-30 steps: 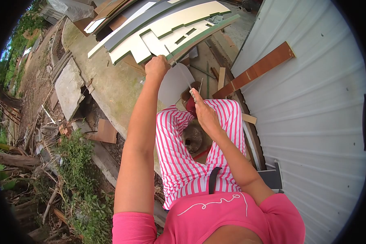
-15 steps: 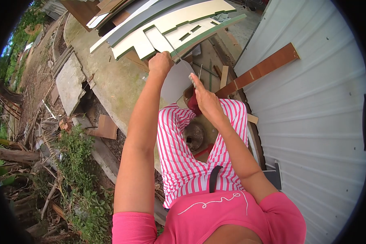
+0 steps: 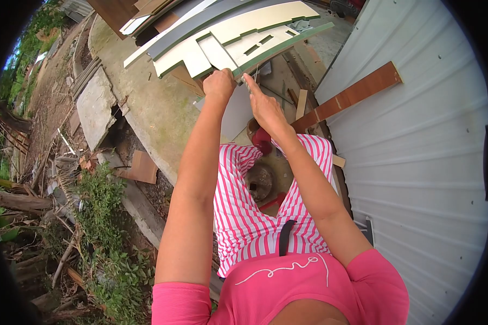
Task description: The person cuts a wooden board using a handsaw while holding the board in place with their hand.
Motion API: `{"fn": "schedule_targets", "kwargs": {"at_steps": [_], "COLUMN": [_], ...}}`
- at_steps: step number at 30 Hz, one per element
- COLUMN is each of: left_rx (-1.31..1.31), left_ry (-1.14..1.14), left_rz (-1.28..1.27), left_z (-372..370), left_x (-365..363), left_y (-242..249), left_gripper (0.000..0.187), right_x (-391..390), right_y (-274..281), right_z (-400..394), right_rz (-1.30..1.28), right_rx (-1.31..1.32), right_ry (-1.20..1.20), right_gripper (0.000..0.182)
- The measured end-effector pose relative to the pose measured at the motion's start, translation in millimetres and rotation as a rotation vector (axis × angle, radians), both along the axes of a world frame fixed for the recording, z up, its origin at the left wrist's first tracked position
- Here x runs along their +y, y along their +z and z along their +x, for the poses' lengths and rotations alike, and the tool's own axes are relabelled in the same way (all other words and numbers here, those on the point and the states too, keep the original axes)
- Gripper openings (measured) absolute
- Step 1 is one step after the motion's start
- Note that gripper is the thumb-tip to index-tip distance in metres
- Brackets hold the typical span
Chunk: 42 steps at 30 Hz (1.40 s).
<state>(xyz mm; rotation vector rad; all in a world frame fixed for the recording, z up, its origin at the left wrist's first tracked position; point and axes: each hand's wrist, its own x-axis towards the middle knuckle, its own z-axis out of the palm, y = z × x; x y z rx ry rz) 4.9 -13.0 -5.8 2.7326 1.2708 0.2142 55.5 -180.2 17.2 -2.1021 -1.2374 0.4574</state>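
A cream panel (image 3: 279,20) with green edges and cut-out slots lies ahead of me at the top of the view. My left hand (image 3: 219,85) is closed in a fist at its near edge and appears to grip it. Just to the right, my right hand (image 3: 267,108) is closed around the pale, wrapped-looking grip of a thin metal blade (image 3: 229,57). The blade runs forward over the panel's slot; its exact kind is too fine to make out. The index finger lies along the grip, close to the left fist.
A grey panel (image 3: 162,45) and brown boards lie behind the cream one. At right, a long brown plank (image 3: 358,93) leans by a corrugated metal wall (image 3: 417,135). Between my knees is a round grey object (image 3: 261,183). Broken concrete (image 3: 95,105) and plants (image 3: 106,216) are at left.
My right hand has moved forward and left, up to the left fist. More of the blade now reaches over the panel. The left hand stays at the panel's edge.
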Motion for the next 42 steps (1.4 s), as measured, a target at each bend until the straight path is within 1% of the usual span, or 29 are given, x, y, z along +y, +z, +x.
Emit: {"fn": "schedule_targets", "kwargs": {"at_steps": [2,8,11,15,17,21,24,26,29,35,38,42], "left_rx": [0.002,-0.018,-0.005,0.025,0.030,0.043,0.038,0.039,0.038,0.026,0.020,0.011], "left_ry": [0.010,0.034,0.029,-0.008,-0.006,-0.004,0.006,0.005,-0.010,0.008,0.000,0.012], "left_rz": [0.009,-0.002,-0.054,-0.066,-0.061,-0.060,-0.067,-0.082,-0.057,-0.015,-0.017,0.019], "left_z": [0.6,1.4,2.5,-0.5,0.3,-0.3,0.3,0.4,-1.0,0.7,-0.3,0.2], "left_x": [1.2,1.8,4.5,2.0,3.7,3.7,5.4,3.4,2.3,2.7,1.4,2.5], "left_y": [-3.0,-2.2,0.4,6.4,6.6,5.5,5.9,4.5,4.7,0.3,0.9,-3.0], "left_gripper": [0.019,0.019,0.020,0.023,0.023,0.023,0.024,0.024,0.024,0.022,0.022,0.020], "right_x": [-0.3,-8.9,-40.6,-84.8,-98.0,-105.7,-104.8,-97.3,-72.3,-4.9,4.0,-11.0], "right_y": [-4.0,-6.2,-7.3,-36.3,-43.2,-35.7,-27.7,-17.5,-3.6,-9.3,-3.2,-12.7], "right_z": [-1.8,-6.8,-18.7,-32.4,-37.1,-34.7,-32.4,-27.5,-15.8,6.4,4.6,-3.6], "right_rz": [0.050,0.052,-0.010,-0.010,0.144,0.112,0.155,0.030,-0.017,0.066,0.045,0.064], "right_rx": [0.009,-0.018,0.017,-0.006,0.015,0.052,0.073,0.133,0.104,0.009,0.015,0.020], "right_ry": [-0.007,-0.004,-0.011,-0.006,-0.019,-0.035,-0.036,-0.030,-0.024,0.022,0.021,-0.008], "right_gripper": [0.055,0.055,0.055,0.056,0.059,0.058,0.055,0.053,0.052,0.054,0.054,0.054]}}
